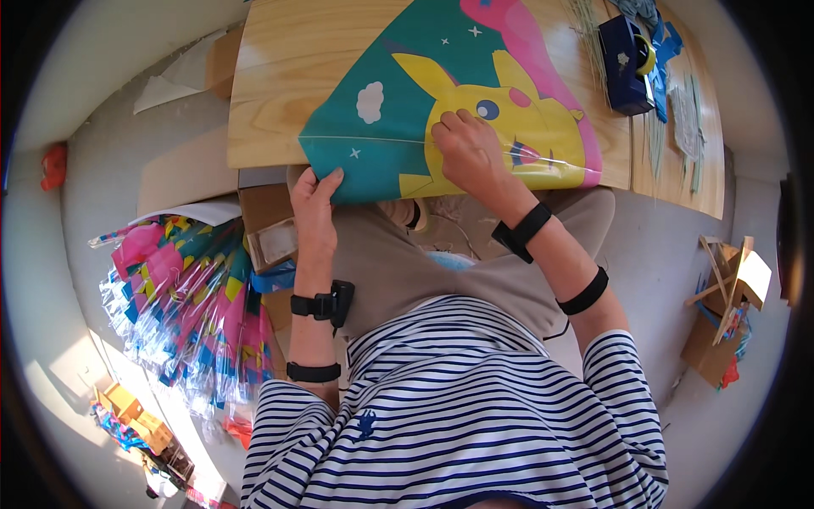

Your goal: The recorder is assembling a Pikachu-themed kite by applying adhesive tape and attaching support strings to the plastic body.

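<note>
A kite [373, 161] with a teal ground, a pink edge and a yellow cartoon figure hangs partly over the table's near edge, above my lap. My left hand [315, 204] pinches its near left corner, thumb on top and fingers beneath. Across the sheet runs a thin pale rod [373, 139], passing by my right hand. Over the yellow figure, my right hand [468, 153] is closed with its fingers curled down against the sheet. What lies in those fingers is hidden.
A wooden table [271, 93] bears a dark blue tape dispenser [623, 72] and thin sticks [585, 34] at the right. Left of my legs stands a pile of colourful items in clear wrapping [182, 297], beside cardboard [186, 174]. A wooden stool [725, 280] is at far right.
</note>
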Available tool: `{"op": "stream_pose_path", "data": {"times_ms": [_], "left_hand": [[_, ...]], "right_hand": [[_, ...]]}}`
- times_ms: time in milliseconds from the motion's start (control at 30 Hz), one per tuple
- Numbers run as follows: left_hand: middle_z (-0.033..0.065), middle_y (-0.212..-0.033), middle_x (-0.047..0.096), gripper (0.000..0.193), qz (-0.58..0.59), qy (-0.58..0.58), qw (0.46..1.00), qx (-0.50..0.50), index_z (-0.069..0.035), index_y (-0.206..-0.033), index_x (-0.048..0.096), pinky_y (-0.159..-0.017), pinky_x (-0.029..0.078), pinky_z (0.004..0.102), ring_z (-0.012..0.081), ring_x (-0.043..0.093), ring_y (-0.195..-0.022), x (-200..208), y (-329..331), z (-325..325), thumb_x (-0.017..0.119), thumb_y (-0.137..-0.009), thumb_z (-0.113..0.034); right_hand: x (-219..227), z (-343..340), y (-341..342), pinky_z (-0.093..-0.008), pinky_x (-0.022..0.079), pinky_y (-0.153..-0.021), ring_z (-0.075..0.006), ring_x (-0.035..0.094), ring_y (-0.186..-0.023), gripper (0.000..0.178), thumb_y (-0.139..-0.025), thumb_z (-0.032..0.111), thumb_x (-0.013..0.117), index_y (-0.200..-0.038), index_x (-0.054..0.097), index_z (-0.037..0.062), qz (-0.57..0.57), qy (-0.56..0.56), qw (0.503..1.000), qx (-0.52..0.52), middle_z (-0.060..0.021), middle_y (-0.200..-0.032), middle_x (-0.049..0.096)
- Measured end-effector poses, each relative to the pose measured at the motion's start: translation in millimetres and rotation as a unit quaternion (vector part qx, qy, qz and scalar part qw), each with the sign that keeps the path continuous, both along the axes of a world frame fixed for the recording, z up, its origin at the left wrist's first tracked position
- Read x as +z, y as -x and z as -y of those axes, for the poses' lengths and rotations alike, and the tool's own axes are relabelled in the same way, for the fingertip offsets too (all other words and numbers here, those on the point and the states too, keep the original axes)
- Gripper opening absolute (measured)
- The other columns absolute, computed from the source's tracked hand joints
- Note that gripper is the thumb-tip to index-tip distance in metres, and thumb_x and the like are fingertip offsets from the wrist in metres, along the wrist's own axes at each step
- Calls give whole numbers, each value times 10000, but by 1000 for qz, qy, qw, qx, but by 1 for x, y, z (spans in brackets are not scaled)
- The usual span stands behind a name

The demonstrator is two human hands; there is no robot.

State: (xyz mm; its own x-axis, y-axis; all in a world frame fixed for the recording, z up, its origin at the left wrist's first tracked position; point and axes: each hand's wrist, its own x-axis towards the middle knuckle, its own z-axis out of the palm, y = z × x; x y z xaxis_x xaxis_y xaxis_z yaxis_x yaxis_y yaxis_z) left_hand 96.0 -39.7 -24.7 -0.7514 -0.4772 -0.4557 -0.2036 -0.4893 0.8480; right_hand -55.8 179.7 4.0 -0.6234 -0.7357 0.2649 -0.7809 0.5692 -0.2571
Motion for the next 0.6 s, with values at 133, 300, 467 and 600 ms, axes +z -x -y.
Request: {"op": "stream_pose_path", "data": {"times_ms": [133, 300, 467, 600], "left_hand": [[7, -1048, 714, 217, -8, -50, 999, 0, -33, -1129, 703, -829, 506, 253, 95, 654, -951, 12, 5, 0, 710, -922, -99], [23, -1090, 712, 251, -28, -84, 996, -4, -35, -1163, 691, -865, 523, 294, 125, 665, -995, 34, 7, -2, 716, -922, -101], [30, -1117, 709, 278, -73, -96, 993, -3, -41, -1189, 678, -881, 519, 289, 125, 663, -1001, 63, 9, -18, 721, -920, -98], [54, -1124, 698, 266, -120, -70, 989, -53, -20, -1192, 637, -943, 523, 346, 158, 669, -1012, 93, 10, -34, 684, -943, -98]], "right_hand": [[-4, -7, 6, -436, 512, -717, -338, 633, -848, 86, -708, 16, 678, -789, 655, 36, 68, 37, 996, -36, -121, -852, 639], [19, -26, -14, -452, 505, -781, -345, 630, -920, 273, -761, 157, 758, -994, 709, 22, 109, 115, 983, -93, -144, -955, 652], [71, 7, -89, -531, 439, -993, -353, 578, -1017, 529, -755, 201, 772, -1234, 638, 20, 15, 119, 992, -29, -156, -1076, 611], [68, 27, -89, -566, 410, -1061, -336, 586, -1020, 518, -721, 151, 754, -1210, 644, 24, -45, 132, 989, -46, -136, -1093, 630]]}}
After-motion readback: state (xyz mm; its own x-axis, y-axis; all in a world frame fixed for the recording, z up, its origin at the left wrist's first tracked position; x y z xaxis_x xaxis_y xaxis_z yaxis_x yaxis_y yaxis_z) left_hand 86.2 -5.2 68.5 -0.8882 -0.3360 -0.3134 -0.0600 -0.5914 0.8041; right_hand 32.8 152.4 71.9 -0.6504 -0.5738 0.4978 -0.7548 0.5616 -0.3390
